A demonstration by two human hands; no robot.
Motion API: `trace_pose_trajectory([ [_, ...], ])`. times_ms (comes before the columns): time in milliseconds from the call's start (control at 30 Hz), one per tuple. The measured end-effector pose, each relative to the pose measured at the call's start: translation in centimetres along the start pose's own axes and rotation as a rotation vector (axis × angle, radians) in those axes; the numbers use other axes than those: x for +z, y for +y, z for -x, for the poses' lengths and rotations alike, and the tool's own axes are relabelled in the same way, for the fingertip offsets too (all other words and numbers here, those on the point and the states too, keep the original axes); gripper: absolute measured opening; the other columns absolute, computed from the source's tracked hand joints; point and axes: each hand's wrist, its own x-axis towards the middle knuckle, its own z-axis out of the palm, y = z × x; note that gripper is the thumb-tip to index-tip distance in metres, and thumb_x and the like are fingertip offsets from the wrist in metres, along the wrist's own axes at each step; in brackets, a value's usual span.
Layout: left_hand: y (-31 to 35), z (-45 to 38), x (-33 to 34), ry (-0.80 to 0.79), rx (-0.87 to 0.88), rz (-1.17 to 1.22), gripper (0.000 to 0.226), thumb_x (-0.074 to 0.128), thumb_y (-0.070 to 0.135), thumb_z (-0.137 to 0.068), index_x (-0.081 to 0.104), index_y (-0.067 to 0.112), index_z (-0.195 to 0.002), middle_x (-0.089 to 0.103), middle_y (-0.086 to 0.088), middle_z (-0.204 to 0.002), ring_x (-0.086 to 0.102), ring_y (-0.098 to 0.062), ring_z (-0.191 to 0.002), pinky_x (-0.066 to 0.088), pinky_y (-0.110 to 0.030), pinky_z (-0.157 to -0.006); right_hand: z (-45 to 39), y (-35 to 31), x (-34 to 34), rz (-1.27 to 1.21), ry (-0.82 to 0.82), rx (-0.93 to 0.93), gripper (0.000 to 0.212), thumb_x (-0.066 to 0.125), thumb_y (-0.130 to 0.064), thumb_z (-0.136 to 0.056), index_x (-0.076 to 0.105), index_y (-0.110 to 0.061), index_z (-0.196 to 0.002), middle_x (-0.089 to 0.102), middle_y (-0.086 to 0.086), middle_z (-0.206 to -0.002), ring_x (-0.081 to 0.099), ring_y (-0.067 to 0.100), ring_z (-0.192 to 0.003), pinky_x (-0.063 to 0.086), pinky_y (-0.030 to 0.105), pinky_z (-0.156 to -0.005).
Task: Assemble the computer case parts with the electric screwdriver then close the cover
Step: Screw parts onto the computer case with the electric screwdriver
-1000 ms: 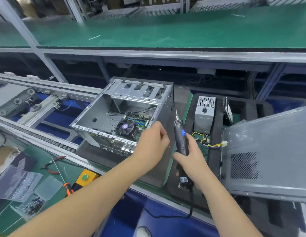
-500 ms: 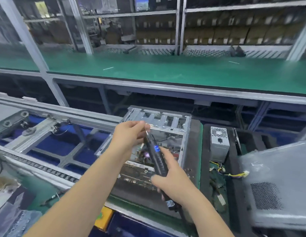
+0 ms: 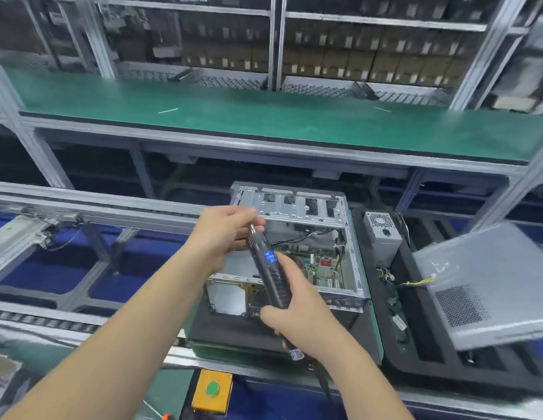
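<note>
Head view: the electric screwdriver [image 3: 271, 269] is gripped by the right hand [image 3: 300, 313] above the open computer case [image 3: 297, 247]; its bit tip is pinched by the left hand [image 3: 221, 237]. The cover [image 3: 488, 283] is propped at right.

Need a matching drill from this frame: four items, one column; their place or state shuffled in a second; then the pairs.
Items:
1. screwdriver
2. case
3. cover
4. power supply

Places/states:
A. lies off the case, far right
B. held in the right hand, left hand at its tip
C. stands in the black tray, beside the case
D. open, motherboard showing

Pairs: 1-B, 2-D, 3-A, 4-C
</note>
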Motion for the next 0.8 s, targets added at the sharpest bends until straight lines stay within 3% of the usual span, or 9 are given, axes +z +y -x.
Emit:
trace_pose_trajectory([
  [300, 0.9, 4.7, 0.7, -0.027, 0.052, 0.055, 0.025, 0.061, 0.027, -0.102, 0.070, 0.004, -0.105, 0.079, -0.009, -0.098, 0.077, -0.021, -0.093, 0.062, -0.041, -0.079, 4.8, -1.7, 0.3, 0.009, 0.021, -0.053, 0.091, 0.068, -0.034, -0.071, 0.025, -0.077, -0.139, 0.061, -0.029, -0.101, 0.067, 0.003, -0.067, 0.055, 0.021, -0.056],
  [500, 2.5, 9.1, 2.8, 0.030, 0.083, 0.001, 0.027, 0.055, 0.026, -0.105, 0.067, 0.003, -0.106, 0.079, -0.010, -0.100, 0.077, -0.020, -0.091, 0.060, -0.032, -0.064, 8.6, -2.7, -0.6, -0.023, 0.019, -0.100, 0.091, 0.068, -0.034, -0.071, 0.020, -0.085, -0.130, 0.053, -0.042, -0.103, 0.065, 0.001, -0.063, 0.052, 0.020, -0.053],
  [700, 3.9, 12.5, 3.6, 0.014, 0.079, 0.002, 0.026, 0.050, 0.022, -0.108, 0.060, -0.001, -0.115, 0.079, -0.012, -0.099, 0.077, -0.025, -0.094, 0.063, -0.041, -0.070, 11.2, -2.6, -1.1, -0.038, 0.024, -0.128, 0.090, 0.067, -0.039, -0.069, 0.017, -0.090, -0.123, 0.060, -0.031, -0.107, 0.067, 0.006, -0.069, 0.051, 0.018, -0.057],
  [800, 4.3, 13.4, 3.2, -0.042, 0.047, -0.046, 0.025, 0.051, 0.020, -0.108, 0.059, -0.003, -0.112, 0.078, -0.016, -0.100, 0.077, -0.027, -0.095, 0.064, -0.039, -0.068, 11.9, -2.4, -1.0, -0.040, 0.011, -0.143, 0.089, 0.066, -0.038, -0.068, 0.019, -0.089, -0.123, 0.064, -0.023, -0.100, 0.063, 0.004, -0.066, 0.050, 0.017, -0.055],
])
